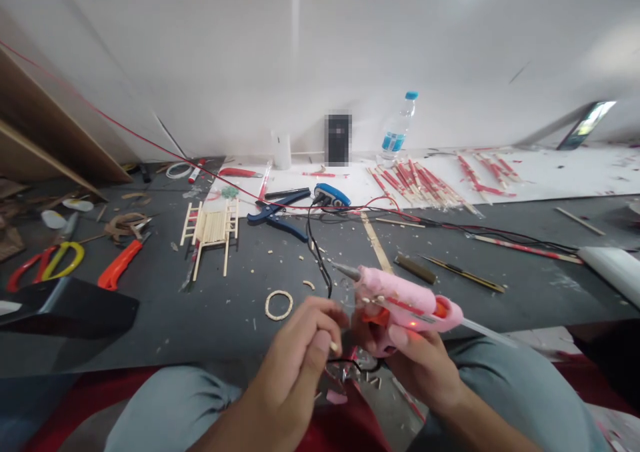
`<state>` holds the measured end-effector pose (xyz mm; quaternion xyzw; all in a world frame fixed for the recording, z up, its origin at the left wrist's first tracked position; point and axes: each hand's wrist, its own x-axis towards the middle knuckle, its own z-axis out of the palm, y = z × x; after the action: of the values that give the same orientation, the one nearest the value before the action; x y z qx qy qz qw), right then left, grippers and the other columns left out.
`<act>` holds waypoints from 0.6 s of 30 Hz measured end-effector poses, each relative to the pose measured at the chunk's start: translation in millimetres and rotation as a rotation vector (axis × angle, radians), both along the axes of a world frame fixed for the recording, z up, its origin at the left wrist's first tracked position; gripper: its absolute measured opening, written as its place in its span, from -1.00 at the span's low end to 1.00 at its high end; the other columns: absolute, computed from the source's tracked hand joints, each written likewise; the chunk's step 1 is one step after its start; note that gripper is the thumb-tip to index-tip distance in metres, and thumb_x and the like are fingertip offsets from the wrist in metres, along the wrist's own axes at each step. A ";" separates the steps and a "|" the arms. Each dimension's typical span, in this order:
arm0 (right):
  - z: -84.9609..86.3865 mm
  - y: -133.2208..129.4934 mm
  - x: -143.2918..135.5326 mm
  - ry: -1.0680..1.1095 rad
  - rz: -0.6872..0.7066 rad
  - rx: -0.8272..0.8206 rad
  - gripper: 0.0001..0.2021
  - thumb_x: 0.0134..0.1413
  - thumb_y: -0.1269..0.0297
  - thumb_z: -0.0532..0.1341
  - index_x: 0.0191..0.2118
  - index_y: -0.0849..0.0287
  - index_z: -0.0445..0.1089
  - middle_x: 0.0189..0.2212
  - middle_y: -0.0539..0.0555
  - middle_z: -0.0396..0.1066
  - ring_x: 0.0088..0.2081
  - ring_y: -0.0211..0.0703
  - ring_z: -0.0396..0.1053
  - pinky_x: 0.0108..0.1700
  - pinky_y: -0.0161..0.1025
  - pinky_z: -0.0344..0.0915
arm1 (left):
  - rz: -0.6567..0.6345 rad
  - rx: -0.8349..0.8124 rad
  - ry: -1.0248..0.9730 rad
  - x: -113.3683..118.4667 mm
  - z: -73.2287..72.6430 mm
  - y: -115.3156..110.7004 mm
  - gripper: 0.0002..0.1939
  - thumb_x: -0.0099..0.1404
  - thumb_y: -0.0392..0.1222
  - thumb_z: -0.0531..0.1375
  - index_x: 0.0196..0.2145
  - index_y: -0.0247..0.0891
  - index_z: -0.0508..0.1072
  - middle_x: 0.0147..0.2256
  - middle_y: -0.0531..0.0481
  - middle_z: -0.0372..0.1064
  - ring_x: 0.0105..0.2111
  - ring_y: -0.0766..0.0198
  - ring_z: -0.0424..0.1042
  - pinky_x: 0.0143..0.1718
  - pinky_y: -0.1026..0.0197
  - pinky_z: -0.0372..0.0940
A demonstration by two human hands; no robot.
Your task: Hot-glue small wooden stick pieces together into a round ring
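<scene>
lying around glue gun [400, 297]: cable [320, 265], ring [267, 305], knife [463, 273] (blue cutters [273, 212] beyond)

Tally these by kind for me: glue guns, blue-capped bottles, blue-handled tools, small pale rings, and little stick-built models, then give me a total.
Glue gun: 1, in the right hand
Blue-capped bottle: 1
Blue-handled tool: 1
Small pale ring: 1
Stick-built model: 1
Total: 5
</scene>
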<state>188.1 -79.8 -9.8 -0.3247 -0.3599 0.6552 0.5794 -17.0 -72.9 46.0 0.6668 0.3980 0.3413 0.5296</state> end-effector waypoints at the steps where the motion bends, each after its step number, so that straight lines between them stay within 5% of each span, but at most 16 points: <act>1: 1.0 -0.1 0.7 0.005 0.004 0.000 -0.63 -0.01 -0.10 0.48 -0.29 0.12 0.57 -0.50 0.06 0.42 -0.48 -0.13 0.28 -0.44 -0.17 0.25 | 0.042 -0.040 -0.058 -1.8 -1.0 4.6 -0.61 0.62 0.05 -0.01 -0.27 -0.15 0.46 -0.14 -0.10 0.48 -0.10 0.14 0.47 -0.04 0.16 0.28; 5: 15.5 2.5 -3.1 0.030 -0.006 0.004 -0.63 -0.01 -0.07 0.48 -0.32 0.13 0.52 -0.52 0.02 0.33 -0.52 -0.22 0.13 -0.47 -0.23 0.09 | 0.240 -0.147 -0.323 -5.9 -2.7 30.3 -0.52 0.49 0.19 0.19 -0.45 -0.20 0.36 -0.50 0.08 0.32 -0.43 0.21 0.45 -0.27 0.17 0.26; 9: 46.8 18.8 -7.6 0.036 -0.009 0.077 -0.69 0.04 0.01 0.47 -0.38 0.14 0.51 -0.54 0.01 0.31 -0.54 -0.25 0.10 -0.47 -0.24 0.04 | 0.374 -0.097 -0.488 -14.6 7.0 59.1 -0.44 0.44 0.27 0.22 -0.52 -0.17 0.23 -0.62 0.22 0.09 -0.62 0.32 0.31 -0.47 0.22 0.22; 14: 86.1 50.5 -8.3 0.026 -0.014 0.176 -0.76 0.04 0.12 0.50 -0.38 0.17 0.56 -0.54 0.01 0.36 -0.56 -0.27 0.14 -0.47 -0.23 0.06 | 0.420 -0.058 -0.618 -28.4 33.8 84.2 -0.63 0.53 0.11 0.21 -0.20 -0.29 0.49 -0.40 0.10 0.41 -0.52 0.37 0.36 -0.45 0.25 0.37; 18: 98.7 68.4 -9.1 0.035 -0.012 0.204 -0.78 0.05 0.14 0.50 -0.32 0.20 0.60 -0.42 0.06 0.44 -0.55 -0.30 0.18 -0.45 -0.22 0.10 | 0.387 -0.084 -0.619 -29.3 56.0 95.3 -0.69 0.51 0.02 0.26 -0.01 -0.30 0.51 -0.16 -0.05 0.53 -0.30 0.25 0.53 -0.27 0.13 0.51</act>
<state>179.0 -11.4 88.8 -0.2548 -0.4128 0.6170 0.6197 -46.3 22.5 102.0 0.4219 0.3512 0.6044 0.5774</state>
